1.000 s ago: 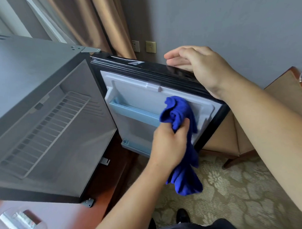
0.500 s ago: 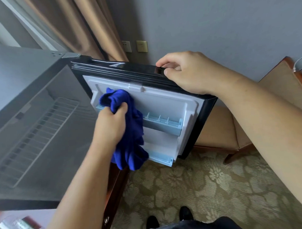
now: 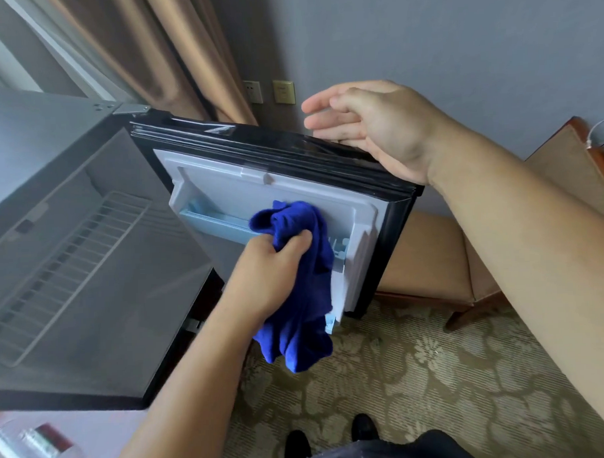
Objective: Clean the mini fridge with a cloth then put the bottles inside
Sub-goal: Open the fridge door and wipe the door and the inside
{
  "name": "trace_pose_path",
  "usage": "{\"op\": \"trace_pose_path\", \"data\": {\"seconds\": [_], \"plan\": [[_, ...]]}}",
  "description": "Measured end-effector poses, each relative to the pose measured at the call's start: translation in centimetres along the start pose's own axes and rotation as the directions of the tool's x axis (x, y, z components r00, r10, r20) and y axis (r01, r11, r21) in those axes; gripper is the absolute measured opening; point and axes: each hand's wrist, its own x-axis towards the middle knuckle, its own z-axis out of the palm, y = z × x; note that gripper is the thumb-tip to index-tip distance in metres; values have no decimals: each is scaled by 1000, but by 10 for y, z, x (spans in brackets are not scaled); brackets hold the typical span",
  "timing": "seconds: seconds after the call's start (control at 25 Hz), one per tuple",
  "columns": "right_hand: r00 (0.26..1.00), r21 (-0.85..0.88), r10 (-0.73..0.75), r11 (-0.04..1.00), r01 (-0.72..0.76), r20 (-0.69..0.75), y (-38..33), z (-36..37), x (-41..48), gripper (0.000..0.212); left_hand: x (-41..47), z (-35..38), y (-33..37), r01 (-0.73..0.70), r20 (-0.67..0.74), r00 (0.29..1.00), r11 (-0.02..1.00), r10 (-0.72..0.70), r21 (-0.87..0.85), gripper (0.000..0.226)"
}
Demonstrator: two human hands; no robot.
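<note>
At the open door, head view: the left hand (image 3: 274, 264) is clenched round a bunched blue cloth (image 3: 297, 318) and presses it against the white inner lining of the door (image 3: 258, 185), over the right end of the pale-blue door shelf (image 3: 218, 221).
Cloth relative to hand: the upper bunch sticks out above the thumb and fingers. The rest hangs loose below the fist, in front of the door's lower corner.
Right hand (image 3: 369, 123): released, with fingers straight and lifted. Only the heel of the palm rests on the door's top edge, near its right corner.
Mini fridge (image 3: 51, 152): the cabinet stands open on the left with a wire shelf (image 3: 66, 271) inside. No bottles show in it.
Bottle (image 3: 31, 450): a clear, blurred shape on the counter (image 3: 105, 431) at the near left, well apart from both hands. It is probably a bottle.
Handling, cloth: soft, light and limp, so it is best kept wadded in the fist and the trailing end watched so it does not snag on the shelf.
Handling, door: it likely swings under pressure, so bracing the top edge seems wise.
Handling, bottle: likely smooth and light. Take it round the body.
</note>
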Motion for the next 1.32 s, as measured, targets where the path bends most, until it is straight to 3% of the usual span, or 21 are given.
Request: {"op": "trace_pose_path", "data": {"seconds": [0.16, 0.32, 0.4, 0.48, 0.56, 0.68, 0.8, 0.88, 0.96, 1.16, 1.24, 1.32], "plan": [[1000, 14, -9, 1000, 9, -22, 3, 0, 0, 34, -19, 4, -5, 30, -17, 999, 966, -35, -257, 28], [996, -18, -60, 998, 59, -62, 7, -1, 0, 34, -39, -18, 0, -77, -204, 978, 835, -43, -544, 23], [997, 18, -44, 999, 45, -56, 7, -1, -1, 35, -45, -23, 6, -152, -255, 966, 899, 47, -410, 24], [999, 86, -21, 996, 25, -43, 6, -2, -3, 35, -50, -11, 16, -224, -201, 961, 962, 191, -158, 27], [999, 131, -14, 991, 18, -34, 4, -1, -5, 35, -52, 12, 28, -265, -147, 955, 963, 257, -41, 35], [999, 116, -30, 993, 34, -39, 4, -1, -6, 34, -53, 45, 36, -258, -152, 956, 965, 249, -44, 40], [998, 76, -30, 996, 35, -61, 3, -3, -1, 34, -63, 74, 36, -311, -43, 950, 950, 309, -37, 39], [995, 29, -46, 998, 48, -86, 4, -5, 3, 33, -68, 88, 33, -427, 72, 903, 903, 423, 50, 27], [994, 8, -54, 998, 55, -97, 5, -6, 4, 33, -71, 90, 27, -491, 104, 867, 871, 487, 22, 4], [995, 78, -24, 996, 31, -93, 6, -9, 4, 33, -76, 62, 8, -274, -141, 958, 937, 248, -214, 21], [996, 112, -18, 993, 27, -87, 5, -10, 3, 33, -65, 47, 13, -235, -263, 951, 931, 161, -278, 21], [997, 157, -4, 987, 17, -78, 5, -10, 2, 33, -51, 42, 21, -260, -309, 932, 942, 187, -213, 28]]}}
